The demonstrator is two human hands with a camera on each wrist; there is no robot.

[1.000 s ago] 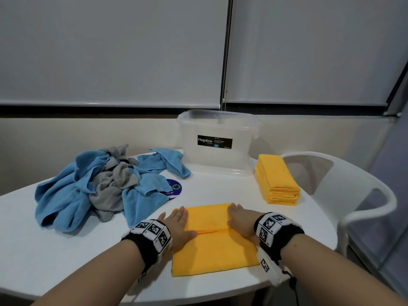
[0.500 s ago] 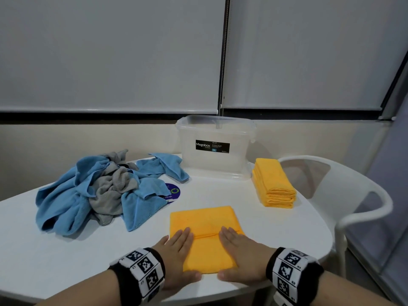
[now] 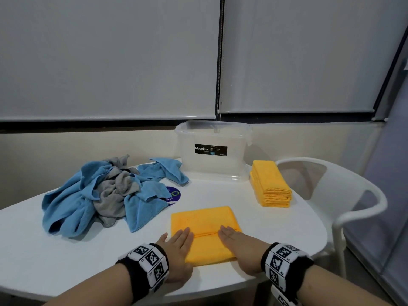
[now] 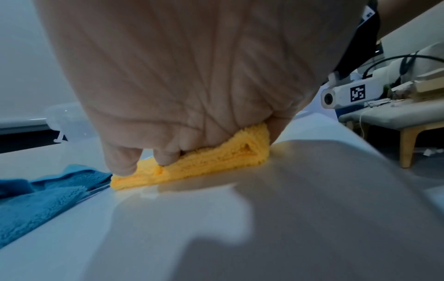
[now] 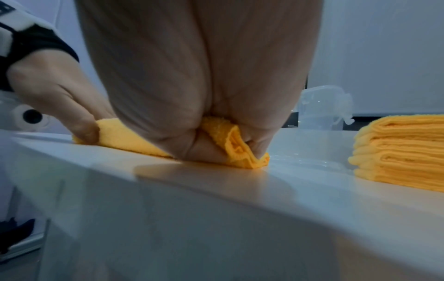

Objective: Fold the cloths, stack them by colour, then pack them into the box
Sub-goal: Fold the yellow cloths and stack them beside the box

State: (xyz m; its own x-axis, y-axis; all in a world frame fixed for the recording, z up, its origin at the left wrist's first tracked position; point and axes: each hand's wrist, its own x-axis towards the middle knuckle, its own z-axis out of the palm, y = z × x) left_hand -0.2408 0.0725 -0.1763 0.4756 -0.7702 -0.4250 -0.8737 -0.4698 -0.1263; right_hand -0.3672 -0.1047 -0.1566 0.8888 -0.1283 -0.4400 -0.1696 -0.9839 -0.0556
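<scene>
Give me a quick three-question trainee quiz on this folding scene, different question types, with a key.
1. True or false: the box already holds folded cloths.
2. Multiple choice: the yellow stack lies (A) left of the box, (B) right of the box, (C) inside it.
3. Fill in: both the left hand and right hand are on the ___ cloth, while the blue and grey pile waits unfolded.

Key: 1 false, the box looks empty; 2 B; 3 yellow.
</scene>
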